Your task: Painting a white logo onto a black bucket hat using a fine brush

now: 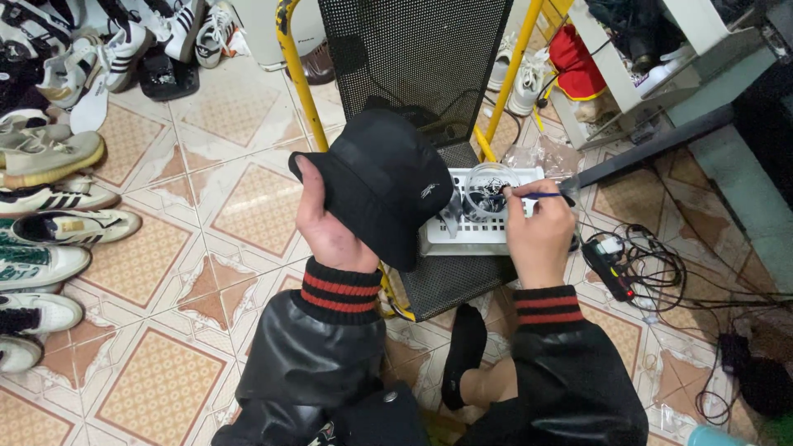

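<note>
Left hand (330, 227) grips a black bucket hat (380, 182) by its brim, held up over the mesh chair (446, 281). Right hand (538, 235) pinches a thin blue brush (541, 196), its tip reaching into a clear round container (489, 183) on the white tray (471, 235).

Left hand (326, 223) and right hand (537, 235) both clenched

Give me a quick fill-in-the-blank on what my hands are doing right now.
1. The left hand holds a black ____.
2. The right hand holds a thin ____ over the clear cup.
3. The cup sits in a ____ basket on the mesh chair.

Missing words: hat; brush; white
</note>
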